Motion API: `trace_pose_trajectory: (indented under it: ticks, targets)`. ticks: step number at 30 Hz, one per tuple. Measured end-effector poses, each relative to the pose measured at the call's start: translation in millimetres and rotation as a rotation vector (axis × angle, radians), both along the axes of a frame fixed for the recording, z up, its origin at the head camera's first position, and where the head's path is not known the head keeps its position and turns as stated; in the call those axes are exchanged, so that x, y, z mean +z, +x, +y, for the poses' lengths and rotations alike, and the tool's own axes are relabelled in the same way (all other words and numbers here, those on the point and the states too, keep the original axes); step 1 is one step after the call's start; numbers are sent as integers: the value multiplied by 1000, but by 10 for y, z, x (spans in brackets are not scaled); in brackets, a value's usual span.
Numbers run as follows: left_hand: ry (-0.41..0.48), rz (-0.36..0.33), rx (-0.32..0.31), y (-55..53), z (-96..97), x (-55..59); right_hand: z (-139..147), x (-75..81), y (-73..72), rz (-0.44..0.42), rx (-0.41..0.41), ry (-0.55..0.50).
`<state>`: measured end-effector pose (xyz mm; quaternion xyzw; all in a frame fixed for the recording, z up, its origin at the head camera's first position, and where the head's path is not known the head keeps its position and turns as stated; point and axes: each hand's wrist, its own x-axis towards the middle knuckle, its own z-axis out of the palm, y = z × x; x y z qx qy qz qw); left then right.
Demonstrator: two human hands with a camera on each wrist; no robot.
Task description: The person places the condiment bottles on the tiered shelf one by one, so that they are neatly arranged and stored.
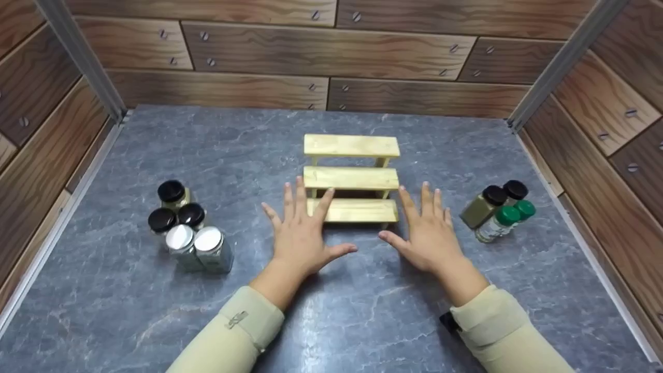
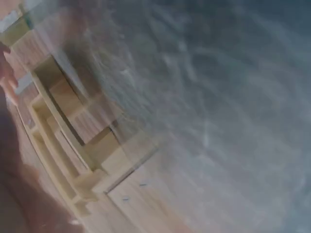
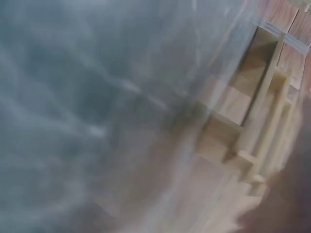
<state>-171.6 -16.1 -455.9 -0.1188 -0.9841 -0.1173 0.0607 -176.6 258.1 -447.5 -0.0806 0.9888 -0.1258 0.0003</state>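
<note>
Centrally, toward the far half of the table [image 1: 129,321], stands a three-step wooden rack [image 1: 352,178], upright, its lowest step nearest the person. Left hand [image 1: 299,241]: palm down, fingers spread wide, holding nothing; the index fingertip overlaps the left end of the near step in the head view. Right hand [image 1: 431,235]: fingers also spread, thumb out, holding nothing, at the rack's right end. Contact with the wood: cannot tell for either.

Placement: the hands bracket the rack, probably to square or steady it. Jars sit in two clusters, presumably to leave working room between. Left cluster: three black-capped jars [image 1: 191,215] behind two white-capped jars [image 1: 213,254]. Right cluster: two dark-lidded jars [image 1: 477,211] and two green-capped jars [image 1: 494,227]. Steps arguably keep back rows visible.

Labels: no brand or wording legible. Pale markings on the nearer green-capped jar, too small to read. Wrist views blurred; no writing found.
</note>
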Motion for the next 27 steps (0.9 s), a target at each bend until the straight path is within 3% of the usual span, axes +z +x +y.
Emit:
trace_pose_trajectory:
  ticks: [6, 13, 16, 19, 23, 27]
  targets:
    - [203, -33, -22, -47, -82, 61, 232, 250, 4, 87, -51, -77]
    - [645, -164, 32, -184, -182, 62, 715, 484, 53, 349, -152, -243]
    - [818, -212, 56, -228, -230, -1, 919, 497, 100, 472, -193, -338]
    - [931, -230, 79, -259, -265, -55, 1093, 487, 164, 538, -256, -421]
    - [1023, -245, 108, -271, -278, -75, 1266, 427, 246, 570, -330, -485]
    - [1064, -216, 89, -250, -257, -98, 1366, 304, 305, 588, -361, -520]
